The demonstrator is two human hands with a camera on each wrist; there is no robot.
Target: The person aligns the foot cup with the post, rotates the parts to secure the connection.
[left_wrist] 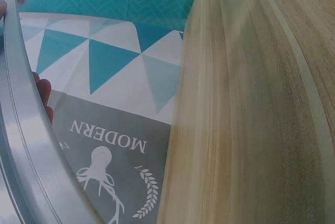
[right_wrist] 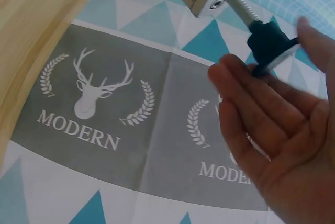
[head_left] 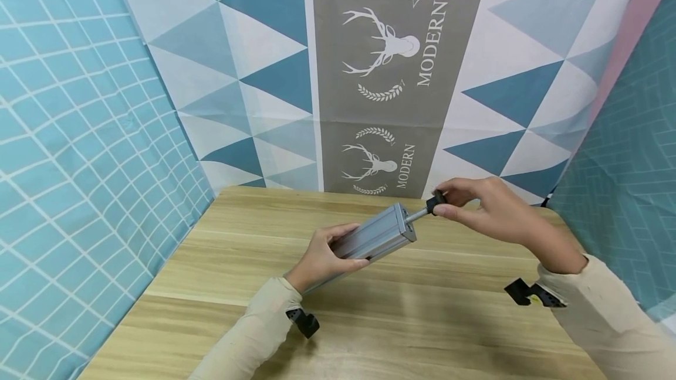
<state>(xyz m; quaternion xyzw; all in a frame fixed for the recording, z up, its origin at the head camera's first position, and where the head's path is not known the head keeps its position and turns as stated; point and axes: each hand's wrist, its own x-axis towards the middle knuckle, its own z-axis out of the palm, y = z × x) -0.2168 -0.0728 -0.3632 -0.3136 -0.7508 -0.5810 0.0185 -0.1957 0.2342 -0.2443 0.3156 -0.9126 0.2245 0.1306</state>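
Note:
My left hand (head_left: 321,258) grips a silver square metal leg (head_left: 369,236) around its lower part, thumb on the near side and fingers on the far side. The leg slants up to the right over the table. From its end plate a threaded rod (head_left: 416,216) sticks out, tipped with a black leveling foot (right_wrist: 268,43). My right hand (head_left: 491,207) pinches this foot at its rim between thumb and fingers; in the right wrist view the other fingers lie loosely bent beside it. Along the left edge of the left wrist view runs the leg's long grooved side (left_wrist: 23,109).
A wooden table (head_left: 449,315) lies under both hands. Behind it hangs a patterned cloth (head_left: 269,75) with triangles and deer heads. Blue gridded sheeting (head_left: 68,151) stands on the left, and teal sheeting (head_left: 628,151) on the right. Each wrist wears a black camera mount (head_left: 304,322).

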